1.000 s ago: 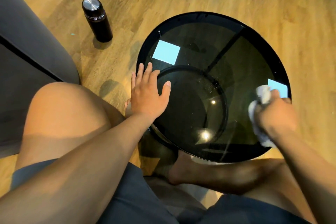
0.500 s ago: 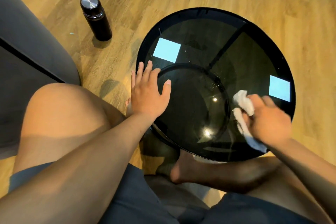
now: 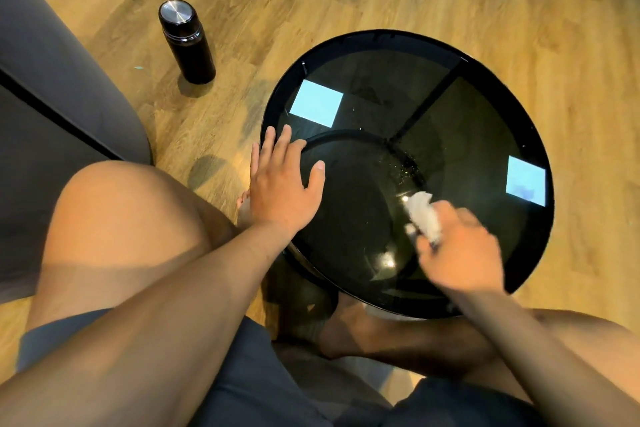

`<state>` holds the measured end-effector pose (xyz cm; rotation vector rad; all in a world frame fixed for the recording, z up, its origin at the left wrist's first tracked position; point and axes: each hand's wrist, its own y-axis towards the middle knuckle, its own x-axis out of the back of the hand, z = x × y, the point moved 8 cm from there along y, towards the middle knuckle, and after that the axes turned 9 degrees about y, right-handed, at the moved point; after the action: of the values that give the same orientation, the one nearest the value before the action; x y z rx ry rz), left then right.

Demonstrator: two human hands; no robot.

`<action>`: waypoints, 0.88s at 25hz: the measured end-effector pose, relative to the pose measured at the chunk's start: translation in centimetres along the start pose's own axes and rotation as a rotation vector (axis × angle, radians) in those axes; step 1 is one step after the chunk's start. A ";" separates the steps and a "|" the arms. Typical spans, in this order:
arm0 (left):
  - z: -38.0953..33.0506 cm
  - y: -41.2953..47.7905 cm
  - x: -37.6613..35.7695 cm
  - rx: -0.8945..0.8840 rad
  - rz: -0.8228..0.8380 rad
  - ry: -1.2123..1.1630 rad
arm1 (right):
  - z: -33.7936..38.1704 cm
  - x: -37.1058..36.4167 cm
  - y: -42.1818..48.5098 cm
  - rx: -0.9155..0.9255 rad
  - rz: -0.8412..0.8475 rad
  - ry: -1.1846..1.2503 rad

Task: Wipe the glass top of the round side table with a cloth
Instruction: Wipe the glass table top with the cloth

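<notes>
The round side table (image 3: 460, 135) has a dark glass top in a black rim and stands on the wood floor in front of me. My left hand (image 3: 282, 180) lies flat on the glass at the table's left edge, fingers spread, holding nothing. My right hand (image 3: 457, 253) is closed on a crumpled white cloth (image 3: 424, 215) and presses it onto the glass near the front middle of the top. The hand is motion-blurred. Small specks show on the glass just beyond the cloth.
A black flask with a steel lid (image 3: 187, 42) stands on the floor left of the table. A grey sofa (image 3: 52, 87) fills the left side. My bare knees and a foot (image 3: 349, 333) sit close under the table's near edge.
My right hand has slid the cloth leftward across the glass, from the right rim toward the middle. My left hand has stayed in place.
</notes>
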<state>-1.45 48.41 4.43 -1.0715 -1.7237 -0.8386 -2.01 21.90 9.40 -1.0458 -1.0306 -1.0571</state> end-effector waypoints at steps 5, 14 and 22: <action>0.0 -0.1 0.1 -0.009 0.008 -0.001 | 4.8 -2.5 -3.5 0.188 0.233 0.125; 0.0 -0.1 0.0 -0.008 0.008 -0.001 | -17.6 3.8 6.0 -0.447 -0.163 -0.024; -0.1 -0.1 -0.2 -0.014 0.015 -0.004 | 2.4 0.0 -0.3 0.067 -0.051 0.113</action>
<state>-1.44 48.28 4.29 -1.0948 -1.7138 -0.8402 -2.58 24.23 9.93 -0.8999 -0.9981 -1.1031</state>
